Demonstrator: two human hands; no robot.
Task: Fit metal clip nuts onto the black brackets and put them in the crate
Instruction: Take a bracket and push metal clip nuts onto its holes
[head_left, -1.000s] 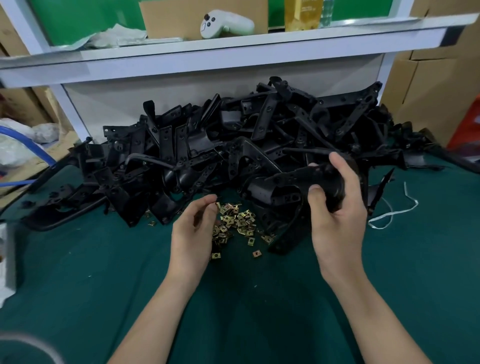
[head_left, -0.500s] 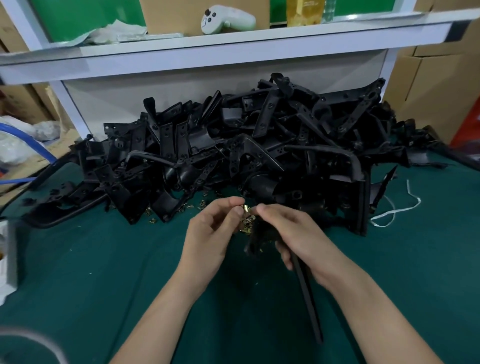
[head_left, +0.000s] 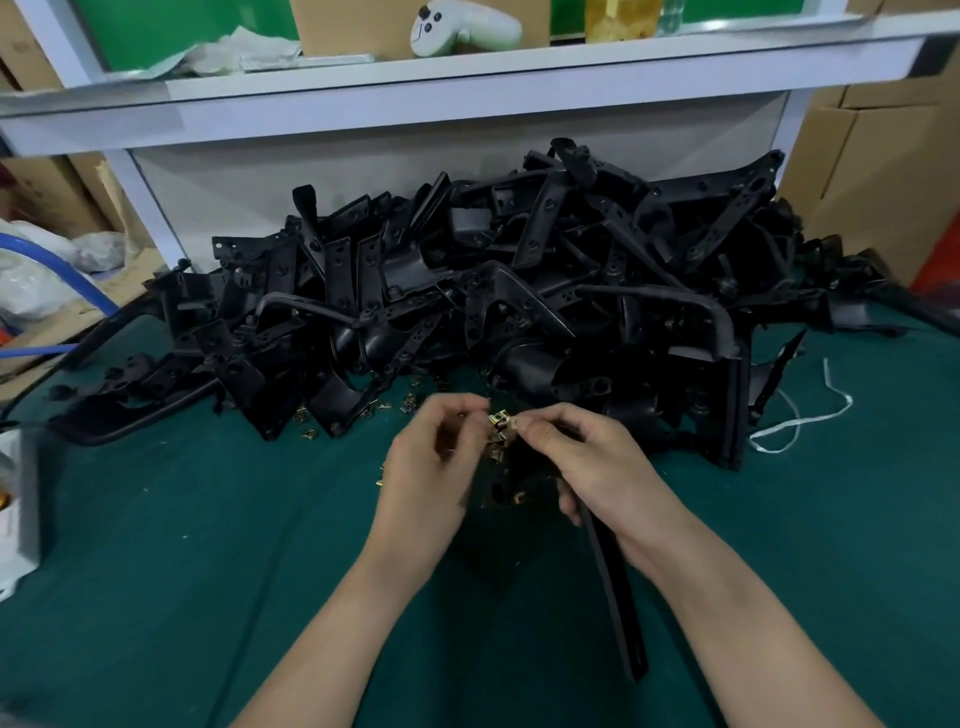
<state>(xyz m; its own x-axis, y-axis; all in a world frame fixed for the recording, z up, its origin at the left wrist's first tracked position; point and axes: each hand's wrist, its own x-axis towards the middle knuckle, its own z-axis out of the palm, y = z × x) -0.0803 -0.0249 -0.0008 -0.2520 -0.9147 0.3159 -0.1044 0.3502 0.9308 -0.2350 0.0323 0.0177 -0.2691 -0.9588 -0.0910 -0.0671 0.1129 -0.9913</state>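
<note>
A long black bracket runs from between my hands down toward me. My right hand grips its upper end, thumb and forefinger at a brass-coloured clip nut on the bracket's tip. My left hand is blurred, fingers curled, its fingertips close to that same clip nut; whether it pinches a nut I cannot tell. Several loose clip nuts lie scattered on the green mat under and beyond my hands. A large heap of black brackets fills the back of the table. No crate is in view.
The table has a green mat. A white shelf overhangs the heap, with a white controller on it. A white cord lies at the right, a white box at the left edge, cardboard boxes at the right.
A second ago my right hand gripped a bracket at the heap and my left picked at the nuts. Both hands then met over the nuts with the bracket pulled toward me.
</note>
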